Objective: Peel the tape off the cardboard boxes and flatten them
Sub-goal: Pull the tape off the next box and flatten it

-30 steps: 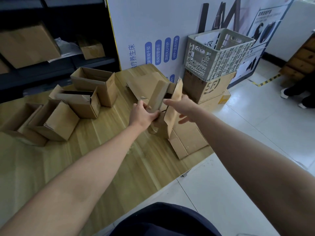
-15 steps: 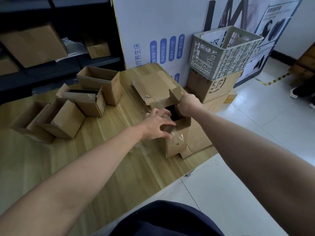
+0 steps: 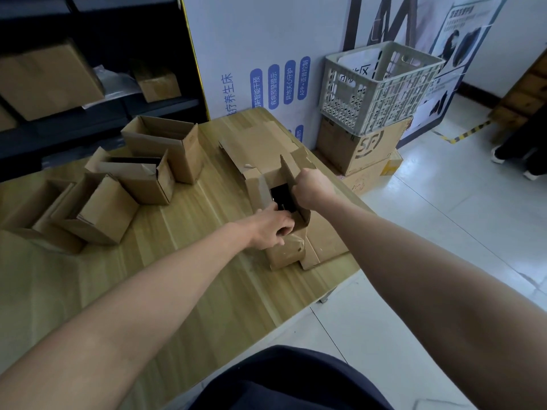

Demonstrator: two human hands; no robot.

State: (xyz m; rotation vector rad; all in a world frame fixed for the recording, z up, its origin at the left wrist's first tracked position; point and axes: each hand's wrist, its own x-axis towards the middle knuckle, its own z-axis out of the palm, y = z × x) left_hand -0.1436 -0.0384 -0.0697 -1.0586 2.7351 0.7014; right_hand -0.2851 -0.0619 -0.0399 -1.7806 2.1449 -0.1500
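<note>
Open cardboard boxes [image 3: 148,184] stand clustered on the left of the wooden tabletop [image 3: 183,279]. Near the tabletop's right edge an upright box [image 3: 285,254] rests on flattened cardboard [image 3: 327,241], its top open and wrinkled clear tape [image 3: 296,242] stuck to its near face. The left hand [image 3: 270,227] has its grip closed, fingers curled over the near rim of the opening. The right hand [image 3: 313,187] is fisted tight round a raised flap. On the floor beyond, a plastic crate [image 3: 381,84] sits on a printed carton [image 3: 355,146].
</note>
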